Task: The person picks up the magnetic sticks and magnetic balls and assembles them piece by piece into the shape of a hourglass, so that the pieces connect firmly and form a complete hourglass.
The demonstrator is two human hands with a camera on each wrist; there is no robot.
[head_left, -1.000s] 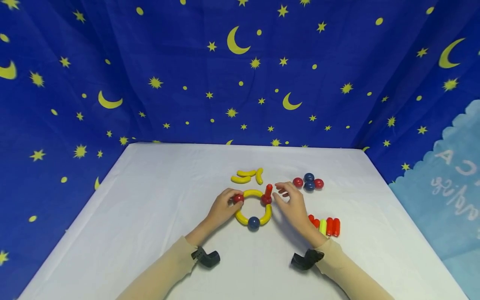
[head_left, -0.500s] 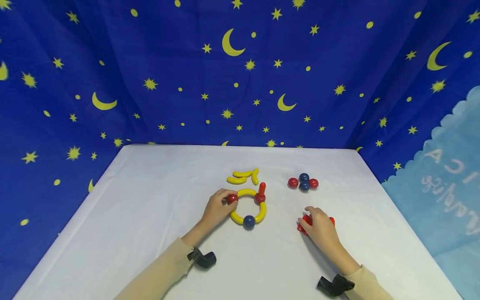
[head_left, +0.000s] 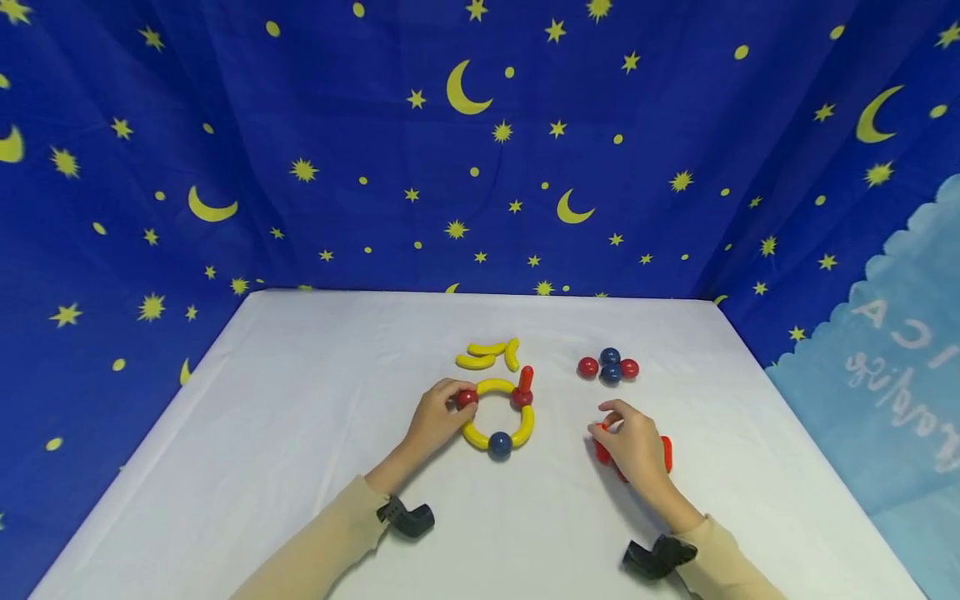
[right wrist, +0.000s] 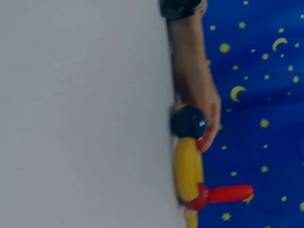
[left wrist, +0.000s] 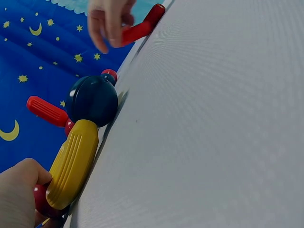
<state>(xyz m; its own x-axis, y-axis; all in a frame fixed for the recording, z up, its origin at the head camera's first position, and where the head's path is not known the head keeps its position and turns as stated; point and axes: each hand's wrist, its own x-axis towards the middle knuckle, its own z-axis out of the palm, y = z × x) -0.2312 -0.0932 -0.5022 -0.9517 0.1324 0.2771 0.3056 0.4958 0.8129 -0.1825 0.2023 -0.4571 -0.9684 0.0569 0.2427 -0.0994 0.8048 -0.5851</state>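
A ring of curved yellow magnetic rods (head_left: 495,386) and balls lies on the white table, with a blue ball (head_left: 500,445) at its near side. From the ring's right red ball (head_left: 522,397) a straight red rod (head_left: 527,379) stands upright. My left hand (head_left: 435,419) pinches the ring's left red ball (head_left: 467,399) between thumb and fingers. To the right, my right hand (head_left: 636,446) pinches the end of another red rod (head_left: 602,450) over the group of straight rods, hiding most of them. The left wrist view also shows this held rod (left wrist: 135,34), slanting beside the fingers.
Behind the ring lie loose curved yellow rods (head_left: 476,362). A cluster of blue balls (head_left: 611,374) and red balls (head_left: 629,368) sits farther right. One straight red rod (head_left: 667,454) shows beyond my right hand. A blue star-patterned cloth (head_left: 375,167) hangs around the table.
My right hand has left the ring, moved right to the straight rods and taken a red one, now shifting slightly left. My left hand keeps its hold on the red ball.
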